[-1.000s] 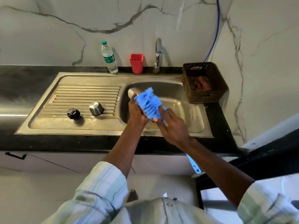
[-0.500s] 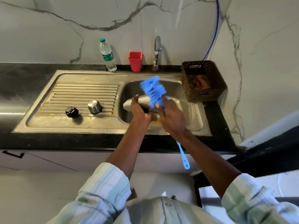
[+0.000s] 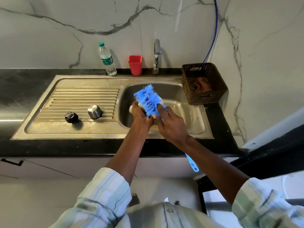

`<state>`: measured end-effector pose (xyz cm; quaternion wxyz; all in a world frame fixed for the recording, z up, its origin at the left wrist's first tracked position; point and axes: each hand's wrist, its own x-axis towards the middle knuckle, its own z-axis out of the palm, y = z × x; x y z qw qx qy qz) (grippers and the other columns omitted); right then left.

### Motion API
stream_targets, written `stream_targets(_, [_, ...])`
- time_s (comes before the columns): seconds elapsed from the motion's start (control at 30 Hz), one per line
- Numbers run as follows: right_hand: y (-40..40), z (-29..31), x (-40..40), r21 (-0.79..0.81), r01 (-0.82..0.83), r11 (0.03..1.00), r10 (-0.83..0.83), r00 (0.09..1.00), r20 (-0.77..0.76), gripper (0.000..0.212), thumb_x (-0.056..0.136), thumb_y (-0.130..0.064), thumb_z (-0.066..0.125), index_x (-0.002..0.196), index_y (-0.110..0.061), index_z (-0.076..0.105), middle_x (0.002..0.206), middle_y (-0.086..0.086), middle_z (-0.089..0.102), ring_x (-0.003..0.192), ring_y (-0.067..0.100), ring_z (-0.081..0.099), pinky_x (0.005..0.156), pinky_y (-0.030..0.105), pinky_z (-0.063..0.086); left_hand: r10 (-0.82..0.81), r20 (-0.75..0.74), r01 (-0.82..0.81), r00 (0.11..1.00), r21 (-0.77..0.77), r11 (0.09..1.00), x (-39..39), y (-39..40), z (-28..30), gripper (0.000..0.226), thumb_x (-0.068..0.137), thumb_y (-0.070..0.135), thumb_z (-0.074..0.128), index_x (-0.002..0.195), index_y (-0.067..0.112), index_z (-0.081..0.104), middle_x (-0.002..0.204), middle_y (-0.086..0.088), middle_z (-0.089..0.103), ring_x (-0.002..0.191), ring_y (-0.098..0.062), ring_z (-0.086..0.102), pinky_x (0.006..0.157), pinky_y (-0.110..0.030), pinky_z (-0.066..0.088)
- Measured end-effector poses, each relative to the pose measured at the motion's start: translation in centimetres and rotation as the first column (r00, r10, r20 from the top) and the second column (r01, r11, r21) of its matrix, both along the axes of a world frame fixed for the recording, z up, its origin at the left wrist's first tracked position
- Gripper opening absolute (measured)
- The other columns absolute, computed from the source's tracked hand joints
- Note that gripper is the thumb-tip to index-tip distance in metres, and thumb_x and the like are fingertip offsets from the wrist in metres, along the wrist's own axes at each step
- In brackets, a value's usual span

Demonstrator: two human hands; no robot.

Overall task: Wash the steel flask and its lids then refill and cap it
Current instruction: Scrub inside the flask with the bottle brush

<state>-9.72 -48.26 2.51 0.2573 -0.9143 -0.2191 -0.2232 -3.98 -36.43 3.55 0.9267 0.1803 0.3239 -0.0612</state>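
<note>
Sink layout: drainboard on the left, basin on the right

On the drainboard the stopper lies left of the cup lid. Over the basin the brush lies on the flask. Behind stand the bottle, holder and tap; the basket is right.

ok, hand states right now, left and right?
Left hand: grips the steel flask.
Right hand: holds the blue bottle brush.
</note>
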Motion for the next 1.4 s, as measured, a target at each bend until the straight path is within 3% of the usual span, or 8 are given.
stream_targets(0.13, [-0.7,0.9,2.4,0.123,0.203,0.971,-0.183,0.970,-0.158,0.052,0.101,-0.042,0.039,0.141,-0.011,0.046,0.128,0.018,0.058,0.102,0.038,0.063,0.074,0.044,0.053,-0.016,-0.074,0.018,0.997,0.021,1.000,-0.1,-0.5,-0.1,0.050,0.092,0.046,0.049,0.117,0.006,0.065,0.113,-0.018,0.070,0.088,-0.035,0.070,0.055,-0.041,0.060])
stream_targets(0.27, [-1.0,-0.3,0.4,-0.061,-0.058,0.996,0.063,0.995,0.072,0.045,0.096,-0.037,0.048,0.133,-0.011,0.047,0.107,0.019,0.065,0.068,0.035,0.065,0.047,0.037,0.052,0.016,0.025,-0.016,1.000,0.007,1.000,-0.4,-0.3,0.5,0.042,0.101,0.041,0.036,0.095,0.009,0.063,0.072,-0.012,0.073,0.059,-0.029,0.070,0.054,-0.029,0.055])
stream_targets(0.4, [-0.7,0.9,1.9,0.157,0.139,0.978,-0.123,0.987,-0.106,0.050,0.099,-0.041,0.043,0.136,-0.009,0.051,0.119,0.016,0.062,0.091,0.036,0.066,0.064,0.041,0.055,-0.034,-0.087,0.041,0.996,0.080,0.996,-0.3,-0.6,0.4,0.049,0.097,0.042,0.042,0.112,0.002,0.066,0.095,-0.020,0.073,0.083,-0.034,0.071,0.050,-0.036,0.058])
stream_targets(0.53, [-1.3,-0.3,-0.3,-0.057,-0.090,0.994,0.093,0.995,0.038,0.047,0.096,-0.037,0.045,0.132,-0.007,0.051,0.107,0.018,0.064,0.065,0.031,0.065,0.048,0.030,0.050,-0.011,-0.009,0.012,1.000,0.083,0.996,-0.7,0.1,1.1,0.047,0.105,0.037,0.030,0.083,0.006,0.057,0.077,-0.016,0.060,0.049,-0.024,0.066,0.044,-0.023,0.052])
stream_targets(0.7, [-2.2,0.3,1.5,0.150,0.121,0.981,-0.101,0.986,-0.133,0.053,0.099,-0.041,0.040,0.137,-0.006,0.050,0.115,0.017,0.063,0.086,0.033,0.066,0.062,0.040,0.055,-0.041,-0.115,0.055,0.993,0.118,0.991,-0.2,0.0,1.1,0.052,0.096,0.046,0.043,0.121,0.006,0.063,0.111,-0.020,0.069,0.094,-0.037,0.067,0.058,-0.042,0.058])
stream_targets(1.03, [-2.3,-0.4,0.1,-0.087,-0.115,0.990,0.115,0.993,0.003,0.046,0.096,-0.035,0.049,0.132,-0.006,0.053,0.108,0.017,0.064,0.067,0.032,0.065,0.049,0.036,0.052,0.004,-0.072,0.007,0.997,0.156,0.988,-1.0,0.0,1.5,0.042,0.104,0.034,0.037,0.079,0.006,0.056,0.072,-0.011,0.058,0.046,-0.019,0.062,0.043,-0.019,0.049])
stream_targets(1.17, [-2.6,0.5,2.0,0.121,0.097,0.988,-0.084,0.990,-0.114,0.051,0.099,-0.040,0.042,0.138,-0.009,0.051,0.120,0.018,0.063,0.090,0.036,0.066,0.067,0.043,0.057,-0.055,-0.146,0.080,0.988,0.170,0.982,-0.2,0.0,1.4,0.050,0.098,0.045,0.042,0.115,0.005,0.066,0.109,-0.018,0.072,0.089,-0.033,0.069,0.059,-0.038,0.060])
stream_targets(1.4, [-2.9,0.2,1.8,0.046,0.027,0.999,-0.022,0.992,-0.122,0.048,0.100,-0.036,0.045,0.138,-0.007,0.050,0.117,0.020,0.063,0.082,0.038,0.067,0.060,0.042,0.054,-0.042,-0.205,0.093,0.978,0.244,0.965,-0.4,0.4,1.4,0.044,0.098,0.044,0.042,0.113,0.010,0.065,0.103,-0.014,0.069,0.085,-0.030,0.066,0.064,-0.040,0.056])
